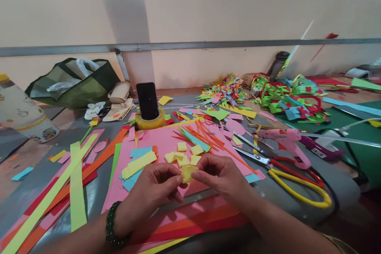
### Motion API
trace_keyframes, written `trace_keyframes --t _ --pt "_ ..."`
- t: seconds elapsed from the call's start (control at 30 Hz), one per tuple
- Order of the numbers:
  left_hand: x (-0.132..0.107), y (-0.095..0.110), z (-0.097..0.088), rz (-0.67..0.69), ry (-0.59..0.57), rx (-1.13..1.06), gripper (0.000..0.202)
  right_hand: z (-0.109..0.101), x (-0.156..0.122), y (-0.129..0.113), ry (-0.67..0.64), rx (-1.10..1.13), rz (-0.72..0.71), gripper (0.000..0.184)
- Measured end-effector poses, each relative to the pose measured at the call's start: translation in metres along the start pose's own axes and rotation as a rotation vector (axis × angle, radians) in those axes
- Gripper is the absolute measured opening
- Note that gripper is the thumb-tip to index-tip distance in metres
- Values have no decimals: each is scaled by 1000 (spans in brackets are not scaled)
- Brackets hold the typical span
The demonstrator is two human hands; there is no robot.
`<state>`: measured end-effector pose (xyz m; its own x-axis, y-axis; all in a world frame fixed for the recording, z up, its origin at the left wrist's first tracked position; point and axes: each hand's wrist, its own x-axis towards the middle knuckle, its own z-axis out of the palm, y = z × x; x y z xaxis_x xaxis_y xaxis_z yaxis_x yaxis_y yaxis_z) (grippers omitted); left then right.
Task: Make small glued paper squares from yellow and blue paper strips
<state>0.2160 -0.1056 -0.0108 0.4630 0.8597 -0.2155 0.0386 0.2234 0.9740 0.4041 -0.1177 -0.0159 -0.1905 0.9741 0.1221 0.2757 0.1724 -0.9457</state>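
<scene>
- While held above the pink sheet (166,139), one yellow paper piece (188,172) is pinched between the closed fingertips of the left hand (154,190) and right hand (222,176); it looks partly curled.
- Flat yellow squares (184,154) lie just beyond, unshaped.

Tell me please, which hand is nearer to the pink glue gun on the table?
Right. The right hand lies left of the pink glue gun, nearer the camera; the left hand is farther left, beyond the yellow paper piece both hands pinch.
</scene>
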Motion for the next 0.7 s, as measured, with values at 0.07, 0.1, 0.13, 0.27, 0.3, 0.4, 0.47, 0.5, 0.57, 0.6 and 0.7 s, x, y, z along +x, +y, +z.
trace_keyframes --t 0.07,0.1,0.13,0.27,0.3,0.4,0.47,0.5,0.57,0.6,0.7 --pt "-2 0 1 18 -5 57 20 -2 2 3 -54 55 66 33" --pt "-2 0 1 27 -9 78 19 -2 3 4 -72 68 86 33" --pt "-2 -1 0 38 -13 97 18 -3 3 4 -84 75 101 33" --pt "-2 -6 -1 78 -25 173 15 -3 4 3 -99 33 130 32" --pt "-2 -6 -1 88 -27 187 14 -2 4 2 -97 17 127 31" --pt "-3 -7 0 107 -38 207 14 -2 4 1 -102 -6 106 29" --pt "-3 -8 0 109 -39 218 14 -1 5 2 -113 -1 101 29" --pt "-3 -8 1 111 -36 228 15 -1 5 2 -118 0 105 29" --pt "-4 -9 1 115 -30 249 16 -1 4 2 -126 -5 118 28" --pt "-4 -10 1 118 -31 255 16 -1 4 2 -128 -9 123 28" --pt "-5 -11 1 130 -40 257 16 0 3 0 -128 -3 130 26"
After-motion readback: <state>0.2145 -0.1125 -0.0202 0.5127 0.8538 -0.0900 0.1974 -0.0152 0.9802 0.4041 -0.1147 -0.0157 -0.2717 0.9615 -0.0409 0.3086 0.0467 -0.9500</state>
